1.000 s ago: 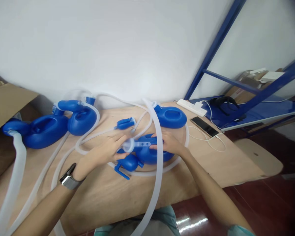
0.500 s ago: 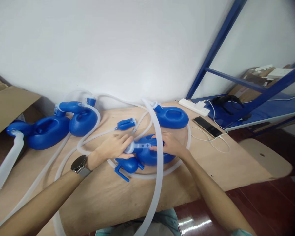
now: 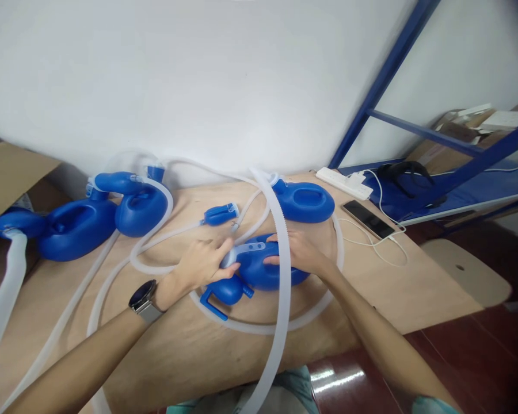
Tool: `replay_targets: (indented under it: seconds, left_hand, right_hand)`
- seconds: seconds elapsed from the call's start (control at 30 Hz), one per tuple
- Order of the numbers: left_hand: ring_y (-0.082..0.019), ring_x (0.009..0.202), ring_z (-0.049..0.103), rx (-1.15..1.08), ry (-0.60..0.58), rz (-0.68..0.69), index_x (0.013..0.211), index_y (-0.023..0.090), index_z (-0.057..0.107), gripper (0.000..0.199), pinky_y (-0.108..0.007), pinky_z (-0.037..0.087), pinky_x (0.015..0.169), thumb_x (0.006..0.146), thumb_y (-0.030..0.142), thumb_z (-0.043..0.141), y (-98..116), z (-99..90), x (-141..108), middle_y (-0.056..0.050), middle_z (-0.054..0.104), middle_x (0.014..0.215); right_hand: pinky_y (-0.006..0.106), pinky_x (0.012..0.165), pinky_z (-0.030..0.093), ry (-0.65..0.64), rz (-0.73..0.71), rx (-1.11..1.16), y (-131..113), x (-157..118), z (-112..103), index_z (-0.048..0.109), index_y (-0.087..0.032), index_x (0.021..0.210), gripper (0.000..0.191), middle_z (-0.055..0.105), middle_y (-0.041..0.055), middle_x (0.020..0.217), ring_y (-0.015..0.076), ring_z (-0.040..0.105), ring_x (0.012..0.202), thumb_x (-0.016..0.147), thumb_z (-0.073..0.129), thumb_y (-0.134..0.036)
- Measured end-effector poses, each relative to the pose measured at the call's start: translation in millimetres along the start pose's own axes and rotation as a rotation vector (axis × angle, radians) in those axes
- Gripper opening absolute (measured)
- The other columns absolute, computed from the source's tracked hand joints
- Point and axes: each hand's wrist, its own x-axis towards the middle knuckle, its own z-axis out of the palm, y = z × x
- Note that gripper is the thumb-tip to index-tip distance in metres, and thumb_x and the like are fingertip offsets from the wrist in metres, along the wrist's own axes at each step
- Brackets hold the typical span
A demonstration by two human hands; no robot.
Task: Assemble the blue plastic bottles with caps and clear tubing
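Note:
On the table in front of me lies a blue plastic urinal bottle (image 3: 261, 275). My left hand (image 3: 204, 263) is closed around the translucent cap (image 3: 228, 259) at its neck, thumb and fingers on opposite sides. From the cap a pale strap (image 3: 251, 248) with holes runs over the bottle towards my other hand. My right hand (image 3: 301, 253) grips the bottle's handle from the right, its palm side hidden. A clear ribbed hose (image 3: 281, 310) passes in front of the bottle. Just nearer to me are a rounded blue piece (image 3: 228, 291) and a blue angled bar (image 3: 213, 308).
Another blue bottle (image 3: 308, 202) stands behind, beside a small blue funnel-like piece (image 3: 220, 214). More bottles (image 3: 80, 230) with hoses crowd the left near a cardboard box (image 3: 17, 172). A phone (image 3: 368, 219) and a power strip (image 3: 344, 183) lie at the right, near a blue metal frame (image 3: 384, 80).
The strap's free end has tilted upward as my left hand turned slightly at the cap. Both hands stay on the same parts. The view has shifted a little.

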Motion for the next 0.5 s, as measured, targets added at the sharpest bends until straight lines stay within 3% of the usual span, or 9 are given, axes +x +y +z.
replay_targets:
  seconds: [0.33, 0.5]
  left_hand:
    - [-0.035, 0.080, 0.077, -0.061, -0.102, -0.209, 0.122, 0.018, 0.061, 0.056, -0.036, 0.048, 0.064, 0.106, 0.066, 0.037, 20.9, -16.5, 0.6, -0.011, 0.078, 0.087]
    - [-0.034, 0.080, 0.078, -0.108, -0.077, -0.281, 0.131, 0.020, 0.056, 0.050, -0.034, 0.045, 0.064, 0.109, 0.059, 0.035, 29.7, -22.8, 0.6, -0.011, 0.079, 0.087]
  right_hand:
    - [0.043, 0.090, 0.060, 0.017, -0.009, 0.002, -3.6, -0.1, -1.4, 0.080, -0.023, 0.118, 0.045, 0.083, 0.0105, 0.113, 0.0324, 0.079, 0.101, 0.092, 0.076, -0.059]
    - [0.043, 0.090, 0.060, 0.000, 0.000, 0.001, -3.9, 0.7, -1.4, 0.081, -0.023, 0.115, 0.043, 0.084, 0.0105, 0.113, 0.0320, 0.080, 0.099, 0.092, 0.076, -0.058]
